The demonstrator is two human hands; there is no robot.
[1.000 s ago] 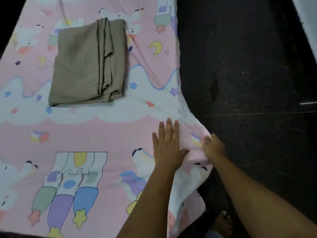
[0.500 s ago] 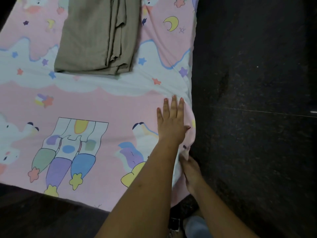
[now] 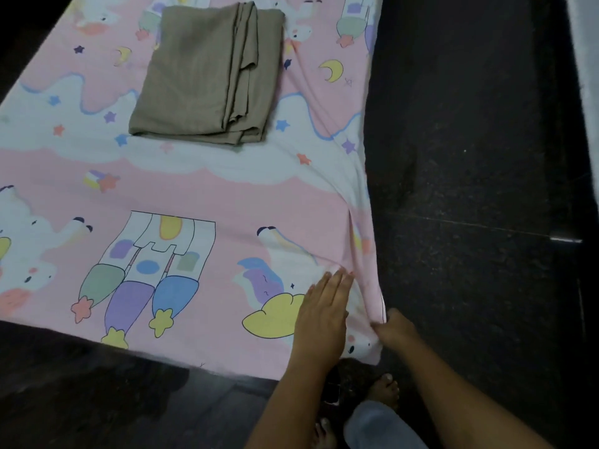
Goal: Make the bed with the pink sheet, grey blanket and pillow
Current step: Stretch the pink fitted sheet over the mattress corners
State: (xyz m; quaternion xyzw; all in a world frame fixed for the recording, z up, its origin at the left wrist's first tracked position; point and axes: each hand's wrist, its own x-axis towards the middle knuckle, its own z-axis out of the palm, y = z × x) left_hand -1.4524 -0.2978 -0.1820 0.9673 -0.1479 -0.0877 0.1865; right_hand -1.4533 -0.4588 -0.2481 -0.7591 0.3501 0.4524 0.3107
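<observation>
The pink sheet (image 3: 252, 202), printed with rockets, clouds and stars, lies spread over the bed. A folded grey blanket (image 3: 207, 76) rests on it near the top of the view. My left hand (image 3: 324, 307) lies flat with straight fingers on the sheet near its near right corner. My right hand (image 3: 393, 328) grips the sheet's right edge just beside that corner, and creases run from there up the sheet's side. No pillow is in view.
Dark floor (image 3: 470, 157) runs along the bed's right side and in front of its near edge. My bare feet (image 3: 384, 390) stand on the floor by the corner. A pale strip (image 3: 583, 43) shows at the far right.
Both hands have moved down the sheet's right edge toward the near corner. My left hand stays flat; my right hand has come out from beside the bed and grips the edge.
</observation>
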